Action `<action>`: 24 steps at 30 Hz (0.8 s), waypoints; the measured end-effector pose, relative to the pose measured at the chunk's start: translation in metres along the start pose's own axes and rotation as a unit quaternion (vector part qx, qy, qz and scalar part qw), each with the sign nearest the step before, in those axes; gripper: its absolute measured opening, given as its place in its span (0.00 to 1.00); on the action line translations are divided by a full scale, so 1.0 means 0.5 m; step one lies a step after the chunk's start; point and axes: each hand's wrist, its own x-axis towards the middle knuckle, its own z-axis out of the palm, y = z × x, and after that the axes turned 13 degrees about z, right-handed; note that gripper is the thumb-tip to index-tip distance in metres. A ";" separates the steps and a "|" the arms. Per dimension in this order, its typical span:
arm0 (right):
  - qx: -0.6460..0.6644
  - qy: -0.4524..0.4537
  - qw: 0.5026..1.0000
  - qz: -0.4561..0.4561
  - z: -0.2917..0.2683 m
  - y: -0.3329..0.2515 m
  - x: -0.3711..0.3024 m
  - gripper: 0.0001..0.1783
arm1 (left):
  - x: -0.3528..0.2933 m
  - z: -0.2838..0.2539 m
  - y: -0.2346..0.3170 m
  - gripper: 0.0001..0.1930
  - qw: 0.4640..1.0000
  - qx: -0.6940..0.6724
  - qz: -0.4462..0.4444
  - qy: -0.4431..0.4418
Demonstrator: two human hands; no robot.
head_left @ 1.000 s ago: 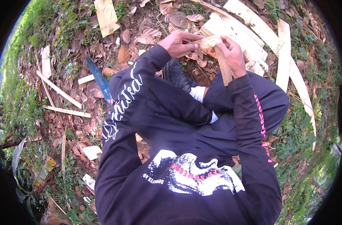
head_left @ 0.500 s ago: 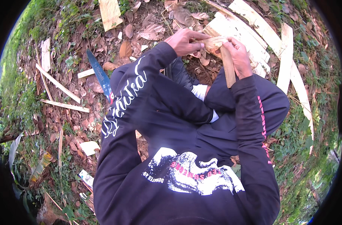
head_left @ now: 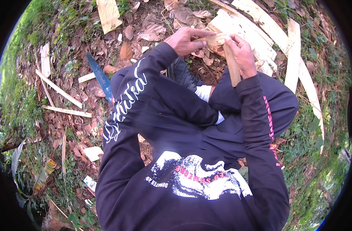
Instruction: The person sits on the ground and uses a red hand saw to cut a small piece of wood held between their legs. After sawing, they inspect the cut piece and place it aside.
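In front of my crossed legs, an angled piece of wood (head_left: 232, 68) has one arm pointing toward me and a shorter one toward the left. My right hand (head_left: 244, 57) is closed round it near the bend, thumb and fingertips at the top. My left hand (head_left: 185, 41) is at the shorter arm's end, its index finger stretched along the upper edge and its thumb lower down at the end; the other fingers curl underneath, partly hidden. Beside my left sleeve lies a saw (head_left: 100, 76) with a blue-grey blade, its handle mostly covered by the sleeve.
A broad pale wood slab (head_left: 241, 29) lies just beyond my hands. Long wood strips (head_left: 294, 56) curve along the right. Thin offcuts (head_left: 60, 89) and a wood block (head_left: 108, 15) lie to the left among dry leaves, and a pale chip (head_left: 93, 153) is by my left elbow.
My left thumb has drawn back toward the wood's end, and its index finger is straighter along the top. Both hands and the wood have shifted slightly left in the view.
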 end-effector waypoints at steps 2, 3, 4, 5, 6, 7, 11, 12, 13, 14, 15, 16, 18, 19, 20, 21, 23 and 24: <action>0.008 -0.003 1.000 0.001 0.000 -0.001 0.000 0.13 | -0.001 -0.002 0.001 0.22 1.000 0.005 0.005 -0.004; 0.018 -0.007 1.000 0.010 -0.002 -0.004 -0.001 0.13 | 0.000 -0.001 -0.003 0.22 1.000 0.001 0.013 -0.004; 0.029 -0.013 0.999 0.018 -0.002 -0.006 0.000 0.13 | 0.000 -0.002 -0.007 0.22 1.000 -0.002 0.020 -0.004; 0.038 -0.015 0.999 0.024 -0.003 -0.005 0.001 0.13 | 0.000 -0.002 -0.011 0.22 1.000 0.008 0.028 -0.004; 0.046 -0.017 0.998 0.029 -0.004 -0.003 0.003 0.12 | -0.001 -0.003 -0.014 0.22 0.999 0.018 0.036 -0.005; 0.055 -0.017 0.998 0.035 -0.006 0.000 0.004 0.12 | 0.001 -0.002 -0.017 0.22 0.999 0.027 0.045 -0.006; 0.062 -0.026 0.997 0.040 -0.006 0.004 0.004 0.12 | 0.002 0.001 -0.018 0.22 0.998 0.031 0.046 0.004; 0.066 -0.026 0.997 0.044 -0.006 0.005 0.004 0.12 | 0.000 0.002 -0.014 0.22 0.998 0.033 0.046 0.002; 0.070 -0.026 0.996 0.048 -0.006 0.006 0.004 0.11 | 0.000 0.002 -0.012 0.22 0.998 0.035 0.047 0.000; 0.068 -0.014 0.996 0.046 -0.004 0.008 0.005 0.11 | -0.001 0.003 -0.014 0.22 0.998 0.034 0.047 0.003; 0.067 -0.002 0.997 0.045 0.000 0.011 0.005 0.11 | -0.005 0.005 -0.018 0.22 0.998 0.033 0.047 0.006; 0.067 0.012 0.997 0.042 0.000 0.013 0.006 0.11 | -0.003 0.005 -0.017 0.22 0.998 0.032 0.050 0.006; 0.099 -0.015 0.994 0.049 -0.003 0.014 0.004 0.12 | -0.006 0.009 -0.013 0.23 0.998 0.037 0.057 0.008; 0.117 -0.024 0.992 0.047 -0.007 0.011 0.002 0.12 | -0.001 0.008 -0.006 0.23 0.997 0.041 0.065 0.004; 0.129 -0.035 0.990 0.052 -0.010 0.008 0.000 0.12 | 0.001 0.004 -0.004 0.23 0.999 0.022 0.046 -0.008; 0.142 -0.046 0.987 0.057 -0.011 0.006 -0.002 0.13 | 0.001 0.001 -0.003 0.23 0.999 0.003 0.027 -0.021; 0.143 -0.045 0.988 0.046 -0.002 -0.018 -0.012 0.13 | 0.004 -0.009 0.020 0.23 0.999 -0.011 0.019 -0.026; 0.137 -0.043 0.989 0.036 -0.007 -0.024 -0.016 0.13 | 0.007 -0.010 0.032 0.22 0.999 -0.001 0.027 -0.020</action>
